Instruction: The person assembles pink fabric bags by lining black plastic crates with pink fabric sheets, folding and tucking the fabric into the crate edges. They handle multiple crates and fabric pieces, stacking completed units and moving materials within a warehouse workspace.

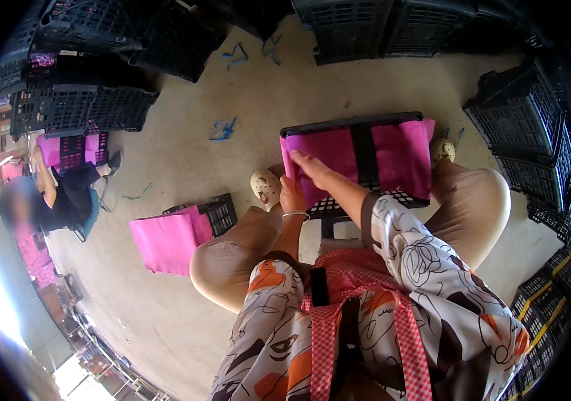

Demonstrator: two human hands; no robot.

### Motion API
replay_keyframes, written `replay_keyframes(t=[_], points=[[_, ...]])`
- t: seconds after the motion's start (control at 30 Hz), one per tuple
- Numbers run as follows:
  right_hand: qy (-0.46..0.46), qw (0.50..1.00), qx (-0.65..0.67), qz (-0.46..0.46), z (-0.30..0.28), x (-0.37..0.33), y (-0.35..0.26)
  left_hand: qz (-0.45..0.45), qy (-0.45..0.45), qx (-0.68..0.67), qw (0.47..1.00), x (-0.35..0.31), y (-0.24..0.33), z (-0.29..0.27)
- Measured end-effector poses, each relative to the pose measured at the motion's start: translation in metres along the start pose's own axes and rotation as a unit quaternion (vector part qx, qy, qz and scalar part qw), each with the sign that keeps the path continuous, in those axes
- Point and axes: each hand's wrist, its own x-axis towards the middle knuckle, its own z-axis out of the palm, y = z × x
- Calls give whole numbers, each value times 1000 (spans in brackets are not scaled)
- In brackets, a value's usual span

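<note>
Between my knees stands a black plastic crate [325, 212] lined with pink sheet material [402, 160], which folds over its sides. A black band of the crate [365, 152] shows down the middle between the pink parts. My left hand [291, 196] is closed at the crate's left side, its fingers round the edge of the pink sheet. Just above it, my right hand [309, 167] lies across the sheet near the left rim, with its fingers stretched out. The fingertips of my left hand are partly hidden.
To my left, pink sheets [168, 242] lie over a smaller black crate [220, 214]. Stacked black crates [355, 33] line the far side, the left and the right [522, 120]. Blue strap scraps [223, 128] lie on the floor. Another person [65, 197] sits at far left.
</note>
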Motion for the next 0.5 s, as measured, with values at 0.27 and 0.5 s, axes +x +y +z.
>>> replay_keyframes(t=[0.27, 0.5], points=[[164, 967, 127, 149, -73, -6, 81, -2, 2, -11, 1000, -3, 23, -12], [86, 975, 69, 191, -32, 11, 80, 13, 10, -2, 1000, -6, 26, -11]])
